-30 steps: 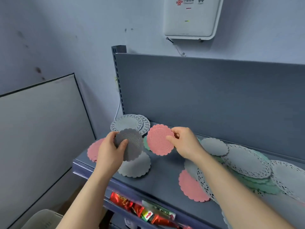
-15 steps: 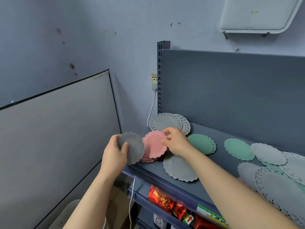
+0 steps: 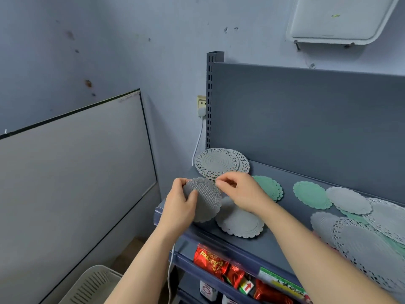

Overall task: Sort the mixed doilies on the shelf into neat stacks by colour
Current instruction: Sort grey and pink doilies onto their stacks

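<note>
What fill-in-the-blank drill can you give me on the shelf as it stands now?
The doily that the left hand grips is ___ in colour.
The small stack lying just to the right of the right hand is ___.
The snack packets on the lower shelf are ___.
Missing words: grey; green; red.

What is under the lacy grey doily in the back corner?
More lacy grey doilies peek out on its right, so it tops a stack on the shelf. How many are underneath is hidden, and the right hand covers the stack's front edge.
</note>
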`<state>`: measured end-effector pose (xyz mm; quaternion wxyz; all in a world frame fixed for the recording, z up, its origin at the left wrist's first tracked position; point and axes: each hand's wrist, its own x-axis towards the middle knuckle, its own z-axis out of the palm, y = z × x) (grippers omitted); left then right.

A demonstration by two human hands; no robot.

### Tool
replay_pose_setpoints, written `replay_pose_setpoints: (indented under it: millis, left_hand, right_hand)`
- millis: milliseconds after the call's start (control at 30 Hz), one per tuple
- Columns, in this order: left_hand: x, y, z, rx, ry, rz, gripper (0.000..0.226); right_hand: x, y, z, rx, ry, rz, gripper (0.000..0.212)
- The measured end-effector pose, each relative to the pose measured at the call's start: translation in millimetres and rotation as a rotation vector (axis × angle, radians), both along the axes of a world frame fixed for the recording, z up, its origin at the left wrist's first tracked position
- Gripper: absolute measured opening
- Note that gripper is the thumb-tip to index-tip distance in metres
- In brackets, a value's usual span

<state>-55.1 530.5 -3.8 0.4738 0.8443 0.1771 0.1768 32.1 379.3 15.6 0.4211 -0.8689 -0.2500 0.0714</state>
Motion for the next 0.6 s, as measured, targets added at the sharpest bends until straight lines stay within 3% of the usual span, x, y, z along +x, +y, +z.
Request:
replay_pose_setpoints:
  millis: [300,600]
  left_hand:
    - [18.2,-42.1,-18.0,0.269,-0.02,-0.192,0.041]
    - [25.3,-45.3,-28.1,0.597,0.016,-0.225,0.047]
  right_hand:
    - [-6.6,-63.0,-17.9,-0.053,0.151,-0.164,0.019]
    - [-16.3,-67.6,-30.8,-0.273,-0.078,-0.204,0.028]
